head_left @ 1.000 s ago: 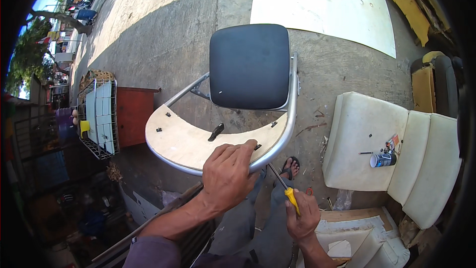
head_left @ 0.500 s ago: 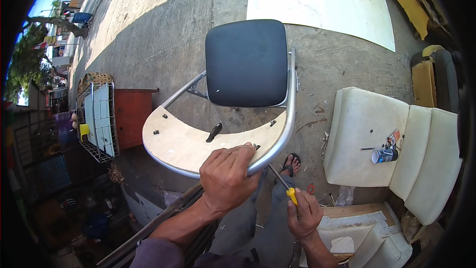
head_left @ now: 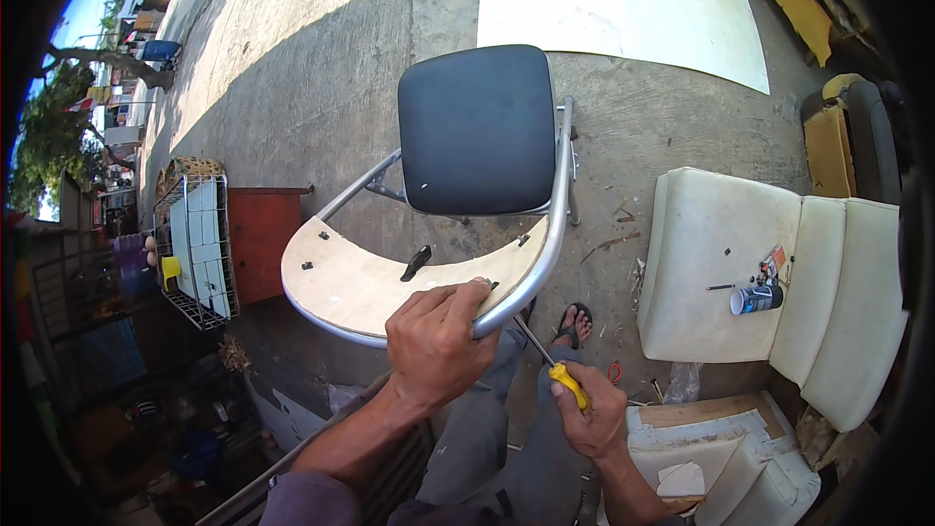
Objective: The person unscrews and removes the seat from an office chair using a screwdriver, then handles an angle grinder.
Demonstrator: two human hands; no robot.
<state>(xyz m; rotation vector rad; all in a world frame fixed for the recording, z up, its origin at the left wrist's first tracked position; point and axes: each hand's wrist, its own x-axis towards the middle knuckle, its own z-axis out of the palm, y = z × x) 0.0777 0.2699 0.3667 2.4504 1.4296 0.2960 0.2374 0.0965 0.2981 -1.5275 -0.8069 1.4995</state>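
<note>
Right grip holds a screwdriver, tip apparently hidden behind tubing.

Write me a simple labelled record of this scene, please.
Left hand: curled over the near edge of a pale, curved wooden panel
Right hand: holding a yellow-handled metal screwdriver, tip hidden
Around the panel's near edge: curved silver metal tube
Beyond the panel: square black padded seat
Person's right: cream upholstered seat bearing a blue-and-black cylindrical can

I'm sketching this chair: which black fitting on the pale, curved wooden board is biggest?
The long black fitting midway along the concave edge of the pale wooden board; the others are smaller.
</note>
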